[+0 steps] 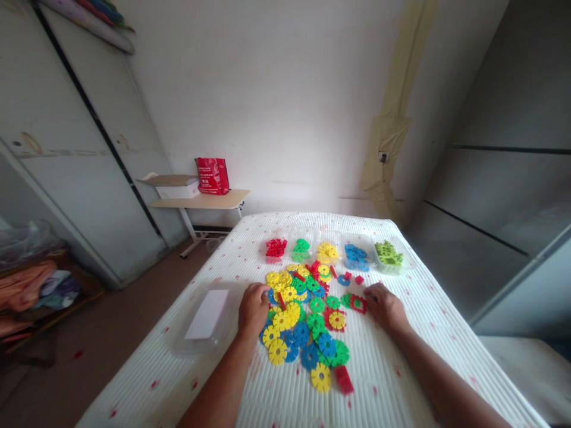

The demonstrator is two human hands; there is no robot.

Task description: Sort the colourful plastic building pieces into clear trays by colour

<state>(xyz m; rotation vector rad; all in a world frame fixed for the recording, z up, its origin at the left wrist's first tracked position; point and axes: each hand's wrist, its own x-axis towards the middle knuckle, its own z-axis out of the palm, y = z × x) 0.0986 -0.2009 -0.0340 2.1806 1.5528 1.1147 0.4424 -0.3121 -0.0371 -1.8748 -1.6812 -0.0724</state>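
A heap of flat plastic snowflake pieces (307, 321) in yellow, blue, green and red lies on a white bed (383, 380). My left hand (253, 309) rests at the heap's left edge, fingers curled over some yellow and blue pieces; whether it grips one is unclear. My right hand (384, 305) lies at the heap's right edge, fingertips touching a red square piece (357, 304). Behind the heap stands a row of clear tubs with sorted pieces: red (275, 248), green (301, 249), yellow (327, 252), blue (355, 255) and lime green (388, 254).
A clear lidded box (209, 318) holding a white card lies left of my left hand. A small wooden side table (200, 201) with a red bag (212, 176) stands against the far wall. Wardrobe doors flank both sides; clutter sits on the floor at left.
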